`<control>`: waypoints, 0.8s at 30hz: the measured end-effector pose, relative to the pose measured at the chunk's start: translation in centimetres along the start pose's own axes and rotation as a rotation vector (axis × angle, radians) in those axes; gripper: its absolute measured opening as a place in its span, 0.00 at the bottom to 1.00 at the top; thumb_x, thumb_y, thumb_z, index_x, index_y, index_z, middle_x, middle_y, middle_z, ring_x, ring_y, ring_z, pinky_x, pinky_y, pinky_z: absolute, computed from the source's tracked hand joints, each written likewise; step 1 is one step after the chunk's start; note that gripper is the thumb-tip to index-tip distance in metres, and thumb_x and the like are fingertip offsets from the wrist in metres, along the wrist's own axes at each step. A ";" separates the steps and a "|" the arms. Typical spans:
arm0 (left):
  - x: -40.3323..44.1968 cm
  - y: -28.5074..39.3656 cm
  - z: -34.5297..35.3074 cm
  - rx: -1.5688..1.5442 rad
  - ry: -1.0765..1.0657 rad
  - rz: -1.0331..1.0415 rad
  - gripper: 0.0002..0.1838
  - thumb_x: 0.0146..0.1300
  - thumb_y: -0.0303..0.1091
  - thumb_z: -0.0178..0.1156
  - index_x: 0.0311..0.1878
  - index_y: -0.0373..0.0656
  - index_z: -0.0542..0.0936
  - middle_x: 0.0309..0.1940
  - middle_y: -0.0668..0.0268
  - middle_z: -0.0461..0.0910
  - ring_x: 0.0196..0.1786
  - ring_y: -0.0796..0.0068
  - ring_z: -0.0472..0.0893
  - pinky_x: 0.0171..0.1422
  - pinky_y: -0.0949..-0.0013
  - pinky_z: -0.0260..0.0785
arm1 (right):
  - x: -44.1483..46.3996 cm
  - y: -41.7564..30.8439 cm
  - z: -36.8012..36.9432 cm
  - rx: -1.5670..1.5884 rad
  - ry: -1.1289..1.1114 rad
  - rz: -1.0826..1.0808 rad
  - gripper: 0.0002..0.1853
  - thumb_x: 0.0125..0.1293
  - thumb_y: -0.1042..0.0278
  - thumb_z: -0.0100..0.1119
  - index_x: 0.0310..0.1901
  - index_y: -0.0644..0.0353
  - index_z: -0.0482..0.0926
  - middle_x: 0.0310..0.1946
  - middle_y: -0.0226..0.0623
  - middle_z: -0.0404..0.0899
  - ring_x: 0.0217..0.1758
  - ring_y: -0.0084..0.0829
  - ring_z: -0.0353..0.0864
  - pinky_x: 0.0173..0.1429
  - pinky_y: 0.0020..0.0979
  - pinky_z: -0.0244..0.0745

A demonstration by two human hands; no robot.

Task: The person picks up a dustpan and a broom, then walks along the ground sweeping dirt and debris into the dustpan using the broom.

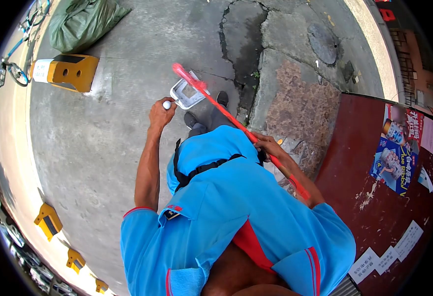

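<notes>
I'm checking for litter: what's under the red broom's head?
The white dustpan shows partly beneath the red broom; what its head covers is hidden, and contact is unclear.

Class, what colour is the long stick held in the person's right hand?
The long stick is mostly red, best seen in the head view.

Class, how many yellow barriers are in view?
4: a yellow barrier near the green bag; three more yellow barriers in a row at lower left. Others may be hidden.
</notes>
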State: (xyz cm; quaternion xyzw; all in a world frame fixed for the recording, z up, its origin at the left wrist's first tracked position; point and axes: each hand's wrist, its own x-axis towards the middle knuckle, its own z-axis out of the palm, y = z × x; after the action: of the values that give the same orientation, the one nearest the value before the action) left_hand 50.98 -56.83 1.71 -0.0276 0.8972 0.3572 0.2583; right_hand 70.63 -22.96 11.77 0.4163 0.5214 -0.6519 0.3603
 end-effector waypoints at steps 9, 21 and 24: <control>-0.5 0.2 0.7 0.012 0.053 -0.022 0.15 0.53 0.45 0.61 0.42 0.51 0.84 0.33 0.54 0.84 0.40 0.53 0.83 0.44 0.55 0.74 | 4.1 -1.1 -0.3 -0.389 0.132 -0.197 0.37 0.56 0.74 0.52 0.71 0.57 0.58 0.17 0.28 0.70 0.11 0.22 0.67 0.16 0.27 0.62; 0.1 0.2 1.1 0.006 0.090 -0.022 0.13 0.54 0.46 0.61 0.39 0.52 0.85 0.33 0.54 0.83 0.40 0.53 0.82 0.43 0.55 0.74 | -0.7 -1.9 -0.6 -0.133 0.003 -0.004 0.34 0.55 0.74 0.56 0.67 0.56 0.66 0.20 0.28 0.73 0.10 0.19 0.65 0.13 0.25 0.58; -0.1 0.1 0.8 0.009 0.089 -0.009 0.13 0.54 0.46 0.61 0.39 0.52 0.85 0.33 0.54 0.83 0.39 0.53 0.82 0.43 0.54 0.74 | -2.9 -3.1 -0.7 -0.192 -0.053 -0.038 0.35 0.56 0.76 0.54 0.69 0.57 0.62 0.17 0.28 0.72 0.07 0.19 0.64 0.11 0.25 0.59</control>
State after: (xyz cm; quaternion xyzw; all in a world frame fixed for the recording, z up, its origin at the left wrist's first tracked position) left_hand 51.44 -56.26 1.29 -0.0463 0.9092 0.3503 0.2201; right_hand 69.07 -21.62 15.50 0.3525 0.5796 -0.6166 0.3995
